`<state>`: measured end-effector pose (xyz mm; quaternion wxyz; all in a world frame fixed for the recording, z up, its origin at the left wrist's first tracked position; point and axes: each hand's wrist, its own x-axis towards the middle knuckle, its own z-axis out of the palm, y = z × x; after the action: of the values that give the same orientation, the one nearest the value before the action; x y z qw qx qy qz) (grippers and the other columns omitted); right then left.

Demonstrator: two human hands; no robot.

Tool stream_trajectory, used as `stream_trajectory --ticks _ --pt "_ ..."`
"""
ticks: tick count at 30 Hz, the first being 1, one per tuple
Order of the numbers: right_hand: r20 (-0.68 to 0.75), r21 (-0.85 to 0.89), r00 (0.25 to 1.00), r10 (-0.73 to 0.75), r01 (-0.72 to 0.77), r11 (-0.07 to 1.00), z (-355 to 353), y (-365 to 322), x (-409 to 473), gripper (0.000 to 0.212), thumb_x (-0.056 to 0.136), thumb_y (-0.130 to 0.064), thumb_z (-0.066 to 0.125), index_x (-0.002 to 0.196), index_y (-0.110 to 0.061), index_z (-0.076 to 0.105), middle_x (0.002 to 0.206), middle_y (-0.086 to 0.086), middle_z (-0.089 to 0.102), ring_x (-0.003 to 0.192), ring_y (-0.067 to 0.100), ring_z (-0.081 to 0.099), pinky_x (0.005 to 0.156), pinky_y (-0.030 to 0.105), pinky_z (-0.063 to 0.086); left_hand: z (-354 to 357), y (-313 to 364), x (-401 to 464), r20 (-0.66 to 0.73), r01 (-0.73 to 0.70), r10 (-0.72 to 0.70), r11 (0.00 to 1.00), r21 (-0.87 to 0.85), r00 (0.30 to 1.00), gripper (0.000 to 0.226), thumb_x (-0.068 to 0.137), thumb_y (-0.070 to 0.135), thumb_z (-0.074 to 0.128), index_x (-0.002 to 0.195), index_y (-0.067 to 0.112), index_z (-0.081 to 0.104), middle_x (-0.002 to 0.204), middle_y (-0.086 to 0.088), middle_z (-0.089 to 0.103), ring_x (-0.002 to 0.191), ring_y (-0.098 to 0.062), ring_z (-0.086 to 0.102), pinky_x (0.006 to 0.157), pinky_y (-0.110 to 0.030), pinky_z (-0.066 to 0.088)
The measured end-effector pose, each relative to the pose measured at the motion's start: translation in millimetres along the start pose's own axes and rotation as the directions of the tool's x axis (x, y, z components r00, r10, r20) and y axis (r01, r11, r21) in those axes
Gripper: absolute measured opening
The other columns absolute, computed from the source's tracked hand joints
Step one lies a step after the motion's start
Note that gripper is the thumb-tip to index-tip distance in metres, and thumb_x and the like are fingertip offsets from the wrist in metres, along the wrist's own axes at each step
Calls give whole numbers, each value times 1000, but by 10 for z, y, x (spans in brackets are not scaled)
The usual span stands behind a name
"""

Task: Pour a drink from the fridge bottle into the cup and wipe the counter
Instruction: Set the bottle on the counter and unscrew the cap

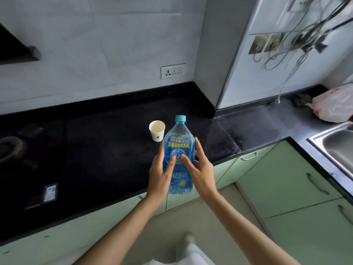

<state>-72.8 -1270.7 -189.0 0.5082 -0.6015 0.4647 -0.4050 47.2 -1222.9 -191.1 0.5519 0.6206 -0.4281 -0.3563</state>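
The black counter [95, 146] runs across the view and turns along the right wall toward a steel sink [336, 148]. Pale green cabinets [286, 180] sit below it, with curved handles on the doors. On the far right stretch of the counter, beyond the sink, lies a plastic bag [334, 106] in white and pink. A socket [173, 70] is set in the wall behind, and wires [298, 44] hang beside hooks on the right wall.

The bottle [178, 150] stands upright near the counter's front edge, blue-labelled, its light blue cap on and liquid filling most of it. Both hands reach to it from below. The left hand [159, 175] lies against the bottle's left side, with its fingers straight and spread across the label. The right hand [199, 169] lies on the right side in the same way, fingers extended, the forefinger pointing up along the bottle's shoulder. Neither hand is curled round it; both are flat and relaxed.

The cup [157, 130], white paper with a small dark mark, stands upright just behind and left of the bottle. It looks empty. A small card [50, 192] lies on the left part of the counter.
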Motion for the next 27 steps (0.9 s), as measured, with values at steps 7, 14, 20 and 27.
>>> stream_trajectory --ticks 7,14,20,27 --pt "106 -56 994 -14 20 998 -493 136 729 75 84 -46 64 146 -46 22 120 -5 61 101 10 67 83 39 58 579 -23 538 -41 5 -3 998 58 999 59 97 43 47 148 45 17 143 9 41 131 -1 40 110 -39 37" --pt "199 -160 980 2 31 987 -625 290 1284 75 85 -49 60 145 -53 14 132 -5 57 114 10 60 90 45 55 675 -184 1043 24 39 -40 998 41 999 69 95 30 56 148 45 14 144 6 47 127 -4 49 106 -41 44" --pt "263 -267 965 -6 78 960 -637 401 1700 74 92 -33 61 148 -43 14 133 -7 57 113 6 60 94 38 53 675 -400 1460 66 68 -67 998 -6 996 80 89 24 65 148 45 14 143 10 46 128 -3 48 104 -46 44" --pt "288 -314 958 -4 98 944 -695 520 2011 70 89 -20 68 143 -38 27 127 -21 56 110 0 60 92 20 50 751 -570 1740 55 90 -90 996 8 994 87 81 20 71 147 41 19 143 26 38 131 0 42 106 -43 43"
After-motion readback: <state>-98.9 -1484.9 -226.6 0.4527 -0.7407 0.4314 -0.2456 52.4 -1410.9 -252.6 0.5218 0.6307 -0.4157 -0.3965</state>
